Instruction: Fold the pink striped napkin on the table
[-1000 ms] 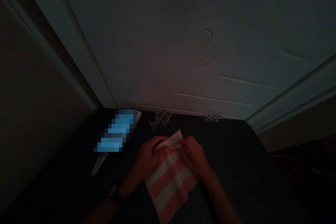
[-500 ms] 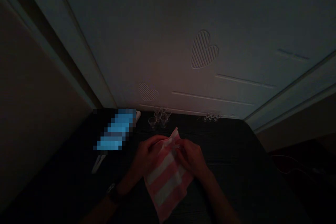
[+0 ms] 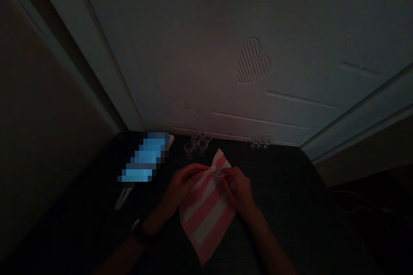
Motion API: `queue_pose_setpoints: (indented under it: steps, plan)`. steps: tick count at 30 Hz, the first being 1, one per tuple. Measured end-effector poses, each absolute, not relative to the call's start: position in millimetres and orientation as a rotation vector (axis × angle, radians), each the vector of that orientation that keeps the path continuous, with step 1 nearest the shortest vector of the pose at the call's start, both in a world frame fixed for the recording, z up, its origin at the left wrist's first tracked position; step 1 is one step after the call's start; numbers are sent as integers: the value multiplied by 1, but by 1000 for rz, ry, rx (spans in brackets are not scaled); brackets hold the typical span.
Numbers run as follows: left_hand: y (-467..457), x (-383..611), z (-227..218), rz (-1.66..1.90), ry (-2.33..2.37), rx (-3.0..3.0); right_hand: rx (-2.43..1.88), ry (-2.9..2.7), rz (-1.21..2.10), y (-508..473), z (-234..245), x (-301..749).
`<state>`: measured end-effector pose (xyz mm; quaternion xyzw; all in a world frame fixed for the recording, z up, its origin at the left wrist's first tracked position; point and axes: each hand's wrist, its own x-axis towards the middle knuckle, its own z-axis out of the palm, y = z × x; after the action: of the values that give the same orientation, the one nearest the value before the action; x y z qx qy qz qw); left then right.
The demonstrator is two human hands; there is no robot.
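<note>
A pink-and-white striped cloth [image 3: 206,215] hangs between my two hands above the dark table, one corner pointing up and another down toward me. My left hand [image 3: 185,180] is closed on the cloth's upper left edge. Fingers of my right hand [image 3: 239,187] pinch a small clear glass at the cloth's upper right part; only a glint of its rim shows, and the folds and fingers hide the rest. Beyond my hands, several small stemmed glasses [image 3: 189,149] stand in a cluster near the wall.
A second group of small glasses [image 3: 260,143] sits farther right along the wall. At left, a phone-like device with a lit, blurred screen [image 3: 145,157] leans on a white stand [image 3: 123,198]. The dark table [image 3: 284,206] meets a pale panel [image 3: 206,73] with raised hearts.
My right hand has shifted slightly, and the cloth's upper corner has risen and opened out a little. Its lower corner has drawn up and right. The view has tilted slightly.
</note>
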<state>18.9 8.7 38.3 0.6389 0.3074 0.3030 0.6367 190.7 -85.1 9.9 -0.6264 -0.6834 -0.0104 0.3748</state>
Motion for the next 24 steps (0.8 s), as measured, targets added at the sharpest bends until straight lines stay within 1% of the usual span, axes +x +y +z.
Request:
queue_pose_setpoints:
  steps: [8,15,24]
  plan:
    - [13,15,29,705,666,1411,-1596,-1722,50,-85,9,189]
    - [14,19,30,739,686,1369,-1553,-1745,-19,-85,10,190]
    - [13,23,29,588,657,1354,-1494,-1712,13,-85,9,190]
